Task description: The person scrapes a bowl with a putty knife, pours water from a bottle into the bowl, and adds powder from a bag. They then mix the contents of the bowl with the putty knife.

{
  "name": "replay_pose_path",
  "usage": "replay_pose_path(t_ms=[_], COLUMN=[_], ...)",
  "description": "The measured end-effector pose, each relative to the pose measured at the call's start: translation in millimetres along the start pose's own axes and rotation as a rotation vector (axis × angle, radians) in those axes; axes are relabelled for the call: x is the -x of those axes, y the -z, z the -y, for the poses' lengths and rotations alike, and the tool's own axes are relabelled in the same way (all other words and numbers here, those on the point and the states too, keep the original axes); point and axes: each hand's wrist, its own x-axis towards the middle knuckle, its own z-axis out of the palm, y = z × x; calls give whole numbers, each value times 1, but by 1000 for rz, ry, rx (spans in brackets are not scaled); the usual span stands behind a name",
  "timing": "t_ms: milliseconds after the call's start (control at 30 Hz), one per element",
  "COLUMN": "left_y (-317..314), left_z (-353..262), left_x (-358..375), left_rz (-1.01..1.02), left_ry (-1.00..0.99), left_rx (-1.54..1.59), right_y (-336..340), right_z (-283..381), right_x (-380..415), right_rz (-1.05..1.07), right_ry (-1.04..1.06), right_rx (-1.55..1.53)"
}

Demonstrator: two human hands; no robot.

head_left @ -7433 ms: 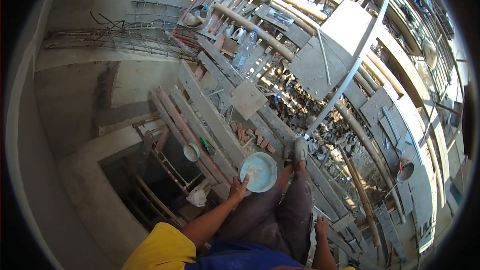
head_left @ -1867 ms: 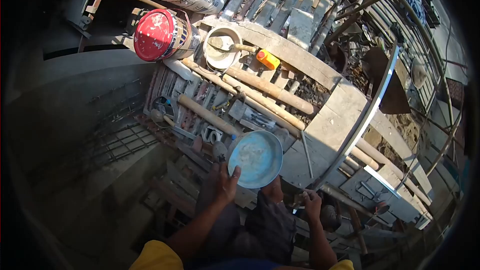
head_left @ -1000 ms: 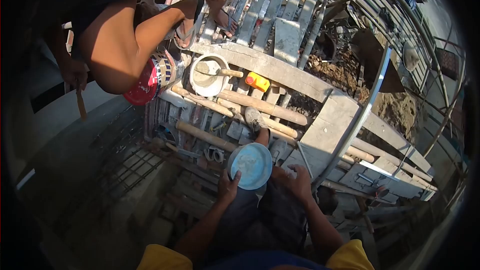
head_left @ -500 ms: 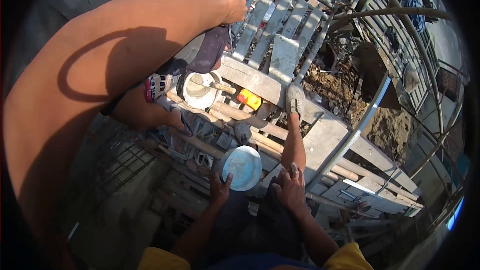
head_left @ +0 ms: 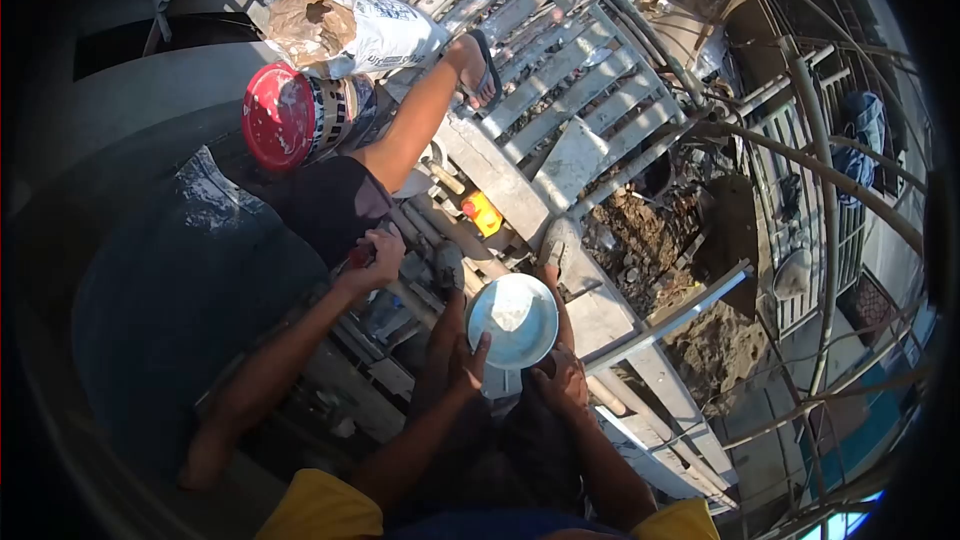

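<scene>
A round light blue bowl [head_left: 525,335] with a white paste-like patch inside sits in front of me, above my lap. My left hand [head_left: 470,365] grips its lower left side, thumb over the rim and the other fingers hidden beneath. At the lower right edge, my right hand [head_left: 563,380] also takes hold, its fingers bent against the bowl. Left of the bowl, a co-worker's hand [head_left: 380,258] is closed around a red handle; what it belongs to is hidden.
A slatted walkway [head_left: 560,70] and concrete ledge [head_left: 490,165] lie ahead. A red-lidded bucket [head_left: 278,118] and torn white sack [head_left: 385,35] stand at upper left. A yellow-orange object [head_left: 483,213] rests near the ledge. Metal poles [head_left: 860,180] cross the right side.
My right hand has moved from my knee onto the bowl. The co-worker's arm, formerly stretched across the left, is now drawn back and lower. My view has shifted, bringing the sack and red lid into sight.
</scene>
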Motion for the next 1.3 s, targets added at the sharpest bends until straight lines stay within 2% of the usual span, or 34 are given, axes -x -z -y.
replay_pose_path(t_ms=[33,100,133,200,233,300,333,367,433,467,567,633,700,833,933,1000,1033,1100,1133,1200,1233,1300], left_y=[0,6,3,-8,1,26,34,43,61,67,75,78,81,70,75,82,81,71,68,68,88,124], left_z=[-14,-53,-40,-8,-24,-54,-59,-63,-66,-65,-61,-57,-60,-35,-25,-20,-12,11,24,45,39,32], left_x=[3,10,9,8,9,9,15,15,15,15,33,40,48,57,59,58,58,53,54,71,74,75], left_rz=[-25,-85,-112,-114,-147,-155,-138,-163,-132,-114,-177,-225,-277,-333,-376,-411,-417,-268,-274,-345,-354,-414], left_ry=[10,-92,-81,78,97,-20,58,78,-57,-59,36,74,240,329,297,206,213,392,403,279,291,229], left_rx=[20,81,103,5,32,91,31,54,174,242,428,463,449,472,502,445,460,360,378,347,360,694], right_y=[-4,-13,-2,19,24,32,51,54,67,71,85,87,92,99,96,90,86,74,67,52,41,18], right_z=[-12,-40,-34,-21,-23,-23,8,12,15,19,37,24,22,41,35,47,54,67,70,84,91,102], right_x=[-5,-11,-16,-26,-30,-37,-38,-44,-56,-62,-78,-94,-107,-122,-136,-142,-144,-153,-157,-147,-148,-152], right_rz=[15,-53,-35,75,101,138,163,186,274,294,315,290,249,271,258,263,268,266,279,275,260,289], right_ry=[23,136,159,38,66,40,-1,18,13,28,28,72,220,158,240,255,261,234,270,321,352,348], right_rx=[19,-15,5,-83,-55,-47,-17,9,-3,24,195,291,296,350,439,500,516,535,505,591,661,705])
